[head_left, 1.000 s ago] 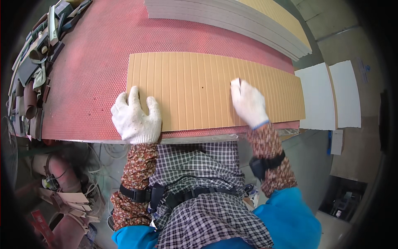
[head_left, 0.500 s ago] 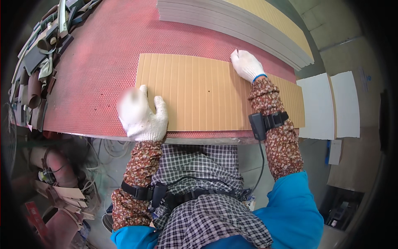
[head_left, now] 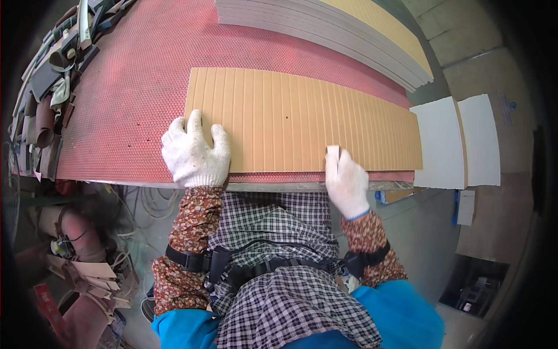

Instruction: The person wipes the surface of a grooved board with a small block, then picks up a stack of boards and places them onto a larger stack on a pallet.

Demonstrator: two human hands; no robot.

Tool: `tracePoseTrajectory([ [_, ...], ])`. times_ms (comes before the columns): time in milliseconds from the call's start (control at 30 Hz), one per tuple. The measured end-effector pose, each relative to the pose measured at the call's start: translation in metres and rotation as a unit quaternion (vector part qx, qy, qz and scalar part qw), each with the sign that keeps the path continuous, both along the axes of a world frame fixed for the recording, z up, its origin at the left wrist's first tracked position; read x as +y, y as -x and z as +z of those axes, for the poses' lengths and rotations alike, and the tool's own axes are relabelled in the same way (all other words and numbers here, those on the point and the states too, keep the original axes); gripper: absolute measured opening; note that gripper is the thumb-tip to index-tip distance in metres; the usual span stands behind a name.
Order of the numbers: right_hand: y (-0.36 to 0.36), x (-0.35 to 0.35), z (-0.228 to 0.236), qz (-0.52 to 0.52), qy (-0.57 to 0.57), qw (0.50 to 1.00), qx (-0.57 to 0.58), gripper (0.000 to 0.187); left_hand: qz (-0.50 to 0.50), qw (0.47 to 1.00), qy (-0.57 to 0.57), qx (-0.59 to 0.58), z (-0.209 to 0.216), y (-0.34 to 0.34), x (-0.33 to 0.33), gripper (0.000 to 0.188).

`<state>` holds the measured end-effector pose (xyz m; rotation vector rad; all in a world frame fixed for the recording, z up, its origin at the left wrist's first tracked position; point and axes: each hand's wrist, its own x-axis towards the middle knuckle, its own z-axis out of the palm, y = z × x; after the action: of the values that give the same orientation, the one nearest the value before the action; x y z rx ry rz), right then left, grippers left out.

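A long tan panel [head_left: 267, 122] with evenly spaced grooves across it and one small dark dot lies flat on the red textured table top. At its left end, my white-gloved left hand [head_left: 195, 152] rests with fingers spread, partly over the panel's edge. My gloved right hand [head_left: 347, 181] is closed at the near long edge. Between its thumb and fingers it pinches a small pale folded piece [head_left: 333, 150] with a dark edge, held against the grooved surface. What the piece is made of I cannot make out.
A stack of similar panels [head_left: 325, 35] stands along the table's far side. Scraps and rolled sheets [head_left: 46, 104] heap up at the left edge. White boards [head_left: 444, 142] lie beyond the right end. Hoses and offcuts [head_left: 93, 273] lie below on the left.
My right hand has come from the panel's far long edge to its near edge, with the small piece now showing in its fingers. My left hand stays at the left end.
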<state>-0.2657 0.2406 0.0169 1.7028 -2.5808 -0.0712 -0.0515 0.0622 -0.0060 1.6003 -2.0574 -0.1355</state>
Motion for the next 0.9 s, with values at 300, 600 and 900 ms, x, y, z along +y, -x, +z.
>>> tracePoseTrajectory([
  [300, -0.026, 0.035, -0.002, -0.057, 0.007, 0.996, -0.066, 0.028, -0.003, 1.000, -0.006, -0.004, -0.002, 0.001, -0.001, 0.049],
  [600, -0.031, 0.024, 0.007, -0.023, -0.008, 0.997, -0.073, 0.026, -0.008, 1.000, 0.003, 0.001, -0.002, 0.001, -0.001, 0.048],
  [900, 0.041, -0.082, 0.002, 0.004, -0.033, 0.999, -0.039, 0.029, -0.008, 1.000, 0.000, 0.001, 0.000, -0.001, -0.001, 0.048],
])
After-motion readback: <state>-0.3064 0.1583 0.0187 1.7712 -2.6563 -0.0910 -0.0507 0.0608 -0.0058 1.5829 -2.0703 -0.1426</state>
